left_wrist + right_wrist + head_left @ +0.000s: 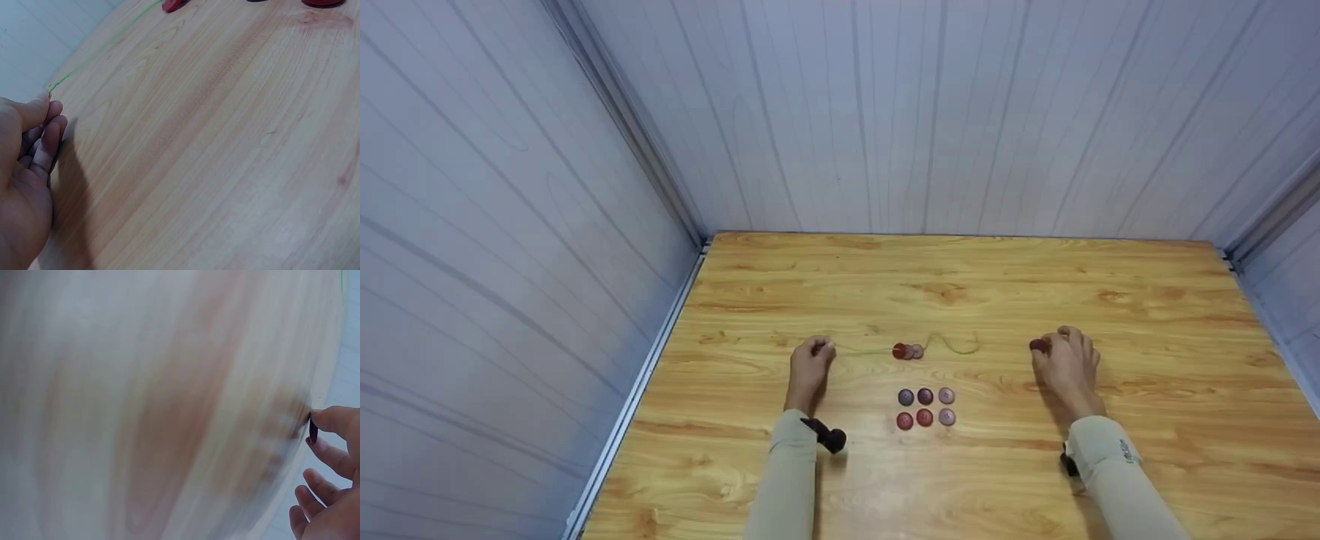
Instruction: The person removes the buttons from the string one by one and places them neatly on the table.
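Note:
Between thumb and fingertips my left hand (810,367) pinches the end of a green thread (107,55). The thread runs right across the table to a small overlapping row of buttons, a red button (898,351) first and paler ones beside it. Beyond them its loose tail (956,346) curves over the wood. Off to the right, my right hand (1069,367) pinches a dark maroon button (313,428) by its faces, seen edge-on in the right wrist view, with the other fingers loosely bent.
Two short rows of buttons lie between the forearms, among them a grey button (906,397), a red button (925,417) and a pale mauve button (947,416). Pale panel walls (885,112) bound the wooden table (840,285) at the back and sides.

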A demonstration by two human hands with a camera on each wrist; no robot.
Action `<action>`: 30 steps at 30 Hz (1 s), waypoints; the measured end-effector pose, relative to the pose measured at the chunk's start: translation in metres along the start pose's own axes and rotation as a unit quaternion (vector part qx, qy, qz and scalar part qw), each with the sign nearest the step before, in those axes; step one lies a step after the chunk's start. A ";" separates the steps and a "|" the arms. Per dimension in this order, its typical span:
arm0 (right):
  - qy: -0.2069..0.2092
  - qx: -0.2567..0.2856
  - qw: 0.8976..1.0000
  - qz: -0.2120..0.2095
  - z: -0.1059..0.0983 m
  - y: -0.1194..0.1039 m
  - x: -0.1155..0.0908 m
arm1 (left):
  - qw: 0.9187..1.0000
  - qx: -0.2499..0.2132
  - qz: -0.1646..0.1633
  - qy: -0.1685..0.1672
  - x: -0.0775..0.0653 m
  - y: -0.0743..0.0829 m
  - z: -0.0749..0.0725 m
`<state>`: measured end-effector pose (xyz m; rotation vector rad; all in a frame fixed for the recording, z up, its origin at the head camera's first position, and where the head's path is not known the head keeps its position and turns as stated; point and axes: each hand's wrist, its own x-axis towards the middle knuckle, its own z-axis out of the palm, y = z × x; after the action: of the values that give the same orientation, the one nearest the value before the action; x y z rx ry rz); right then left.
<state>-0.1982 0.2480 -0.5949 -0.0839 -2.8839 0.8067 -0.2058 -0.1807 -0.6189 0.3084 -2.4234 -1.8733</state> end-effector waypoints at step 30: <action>-0.033 0.039 0.998 -0.046 0.017 -0.029 -0.019 | 1.000 0.003 -0.005 0.003 -0.001 0.001 0.000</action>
<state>-0.1828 0.2131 -0.5962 0.0857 -2.8882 0.9203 -0.2050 -0.1799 -0.6179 0.3248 -2.4294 -1.8664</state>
